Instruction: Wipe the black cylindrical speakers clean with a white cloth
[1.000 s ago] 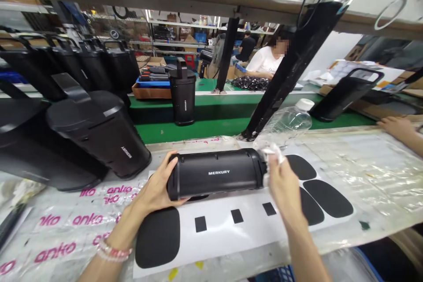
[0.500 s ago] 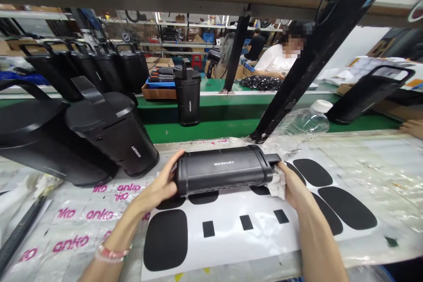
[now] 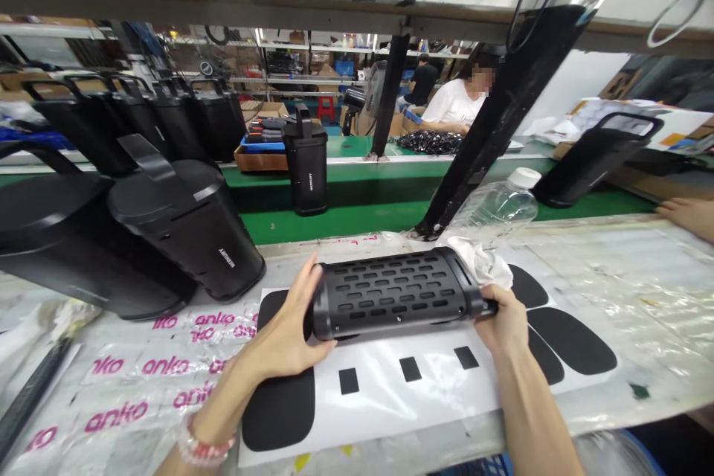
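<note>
A black cylinder-shaped speaker (image 3: 393, 292) lies on its side between my hands, its slotted grille facing up. My left hand (image 3: 290, 331) cups its left end, fingers wrapped round the rim. My right hand (image 3: 502, 316) grips the right end and also holds a crumpled white cloth (image 3: 480, 260) against it. Under the speaker lies a white sheet (image 3: 390, 394) carrying black oval pads (image 3: 279, 409) and small black squares (image 3: 410, 368).
Black speakers (image 3: 184, 219) stand at the left, one more (image 3: 306, 160) on the green conveyor (image 3: 362, 212). A clear plastic bottle (image 3: 491, 208) lies behind the speaker. Another person's hand (image 3: 689, 216) rests at the right edge. A seated person in white (image 3: 451, 104) works beyond.
The speaker has been rolled in my hands: the side with the brand name faced up before, the slotted grille faces up now. The cloth moved from under the right end to above it.
</note>
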`<act>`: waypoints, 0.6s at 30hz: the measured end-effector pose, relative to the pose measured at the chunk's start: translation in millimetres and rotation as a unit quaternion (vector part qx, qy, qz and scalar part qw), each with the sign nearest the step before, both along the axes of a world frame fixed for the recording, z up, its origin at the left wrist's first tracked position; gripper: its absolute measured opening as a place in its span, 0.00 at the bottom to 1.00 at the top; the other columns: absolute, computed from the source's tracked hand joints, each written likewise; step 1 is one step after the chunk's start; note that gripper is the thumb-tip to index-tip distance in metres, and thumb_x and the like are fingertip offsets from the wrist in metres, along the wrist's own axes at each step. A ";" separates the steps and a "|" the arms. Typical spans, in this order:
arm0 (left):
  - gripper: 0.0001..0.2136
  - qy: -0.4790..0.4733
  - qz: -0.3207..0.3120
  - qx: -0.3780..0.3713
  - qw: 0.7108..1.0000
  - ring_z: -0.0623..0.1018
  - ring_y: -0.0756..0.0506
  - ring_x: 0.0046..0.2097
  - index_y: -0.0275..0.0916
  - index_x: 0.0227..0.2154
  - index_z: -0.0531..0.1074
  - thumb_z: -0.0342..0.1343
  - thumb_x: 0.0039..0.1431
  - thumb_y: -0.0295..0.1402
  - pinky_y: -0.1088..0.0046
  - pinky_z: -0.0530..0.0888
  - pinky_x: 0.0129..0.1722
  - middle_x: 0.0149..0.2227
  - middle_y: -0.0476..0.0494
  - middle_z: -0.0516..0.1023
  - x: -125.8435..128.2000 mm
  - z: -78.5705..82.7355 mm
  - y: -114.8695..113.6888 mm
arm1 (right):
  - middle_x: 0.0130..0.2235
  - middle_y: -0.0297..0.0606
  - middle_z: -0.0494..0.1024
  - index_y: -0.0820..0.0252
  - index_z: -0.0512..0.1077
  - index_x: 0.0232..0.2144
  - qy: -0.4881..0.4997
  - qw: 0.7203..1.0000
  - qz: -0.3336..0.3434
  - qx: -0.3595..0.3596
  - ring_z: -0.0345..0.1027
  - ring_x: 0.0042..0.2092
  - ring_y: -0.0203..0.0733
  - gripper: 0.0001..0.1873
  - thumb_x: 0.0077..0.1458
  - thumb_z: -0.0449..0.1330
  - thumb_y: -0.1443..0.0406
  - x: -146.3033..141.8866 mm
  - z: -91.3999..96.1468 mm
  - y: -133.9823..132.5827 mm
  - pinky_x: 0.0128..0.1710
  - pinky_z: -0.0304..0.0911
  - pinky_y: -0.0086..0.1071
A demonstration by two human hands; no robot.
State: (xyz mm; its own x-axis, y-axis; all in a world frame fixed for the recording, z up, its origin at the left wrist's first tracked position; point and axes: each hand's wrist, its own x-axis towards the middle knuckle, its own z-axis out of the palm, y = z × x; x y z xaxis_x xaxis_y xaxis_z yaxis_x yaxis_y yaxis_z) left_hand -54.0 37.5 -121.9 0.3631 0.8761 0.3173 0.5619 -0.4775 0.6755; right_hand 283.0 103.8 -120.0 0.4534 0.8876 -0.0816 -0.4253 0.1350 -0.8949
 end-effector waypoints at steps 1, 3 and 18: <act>0.56 -0.012 0.008 -0.037 0.999 0.42 0.34 0.69 0.52 0.65 0.23 0.64 0.47 0.31 0.47 0.50 0.65 0.70 0.40 0.27 0.2 -3.0 2.0 | 0.15 0.22 0.55 0.58 0.55 0.17 0.001 1.000 -0.007 0.002 0.61 0.21 0.32 0.16 0.25 0.61 0.69 -1.1 0.9 -1.1 0.16 0.57 0.21; 0.63 -0.034 0.008 -0.105 0.994 0.51 0.33 0.68 0.50 0.63 0.17 0.68 0.42 0.35 0.47 0.54 0.64 0.70 0.35 0.34 -0.5 -7.5 5.8 | 0.16 0.22 0.56 0.58 0.55 0.17 -0.001 1.000 -0.015 0.001 0.58 0.20 0.30 0.17 0.24 0.61 0.69 -4.2 2.8 -2.8 0.15 0.55 0.20; 0.49 0.042 0.029 -0.057 0.997 0.64 0.37 0.62 0.45 0.64 0.35 0.63 0.46 0.33 0.57 0.62 0.61 0.66 0.35 0.49 -21.6 7.0 10.6 | 0.49 0.43 0.75 0.64 0.73 0.48 -0.273 0.956 -0.110 -0.001 0.64 0.55 0.50 0.25 0.53 0.59 0.54 -9.6 -21.3 -0.1 0.59 0.52 0.43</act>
